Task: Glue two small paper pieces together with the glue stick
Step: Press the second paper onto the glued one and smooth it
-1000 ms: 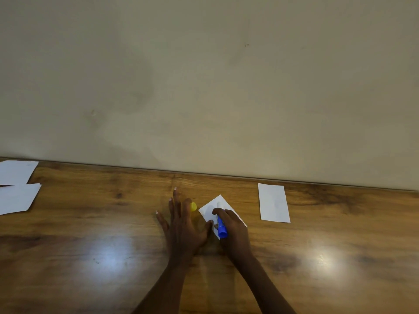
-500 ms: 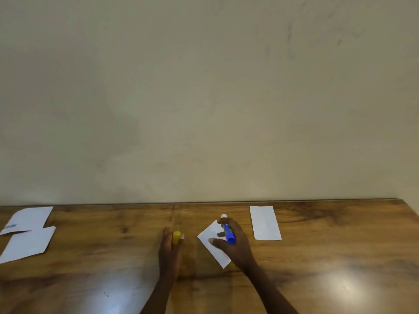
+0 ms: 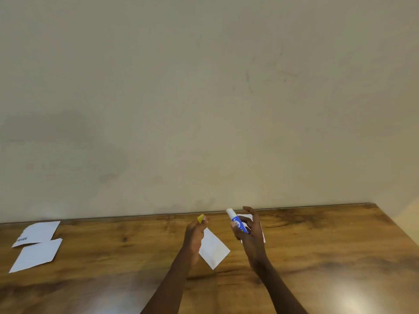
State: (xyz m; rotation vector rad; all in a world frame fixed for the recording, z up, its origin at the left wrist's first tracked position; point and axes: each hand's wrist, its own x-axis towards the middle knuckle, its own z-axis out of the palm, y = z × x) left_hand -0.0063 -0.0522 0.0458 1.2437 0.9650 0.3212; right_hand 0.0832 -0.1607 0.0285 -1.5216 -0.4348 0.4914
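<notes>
My right hand (image 3: pixel 250 232) is raised above the table and grips a blue glue stick (image 3: pixel 237 223), its white glue tip pointing up and to the left. My left hand (image 3: pixel 195 234) is also raised and pinches the yellow cap (image 3: pixel 200 218) between its fingertips. A small white paper piece (image 3: pixel 214 250) lies turned like a diamond on the table between my two hands. A second white paper piece (image 3: pixel 260 230) lies behind my right hand and is mostly hidden by it.
The wooden table (image 3: pixel 328 257) meets a plain wall at the back, and its right corner shows at the far right. Two larger white sheets, one (image 3: pixel 37 233) with printed text and one (image 3: pixel 37 254) blank, lie at the far left.
Both hands have lifted off the table. The right hand raised the glue stick from the diamond-turned paper, and the left hand rose with the yellow cap. The camera has tilted upward.
</notes>
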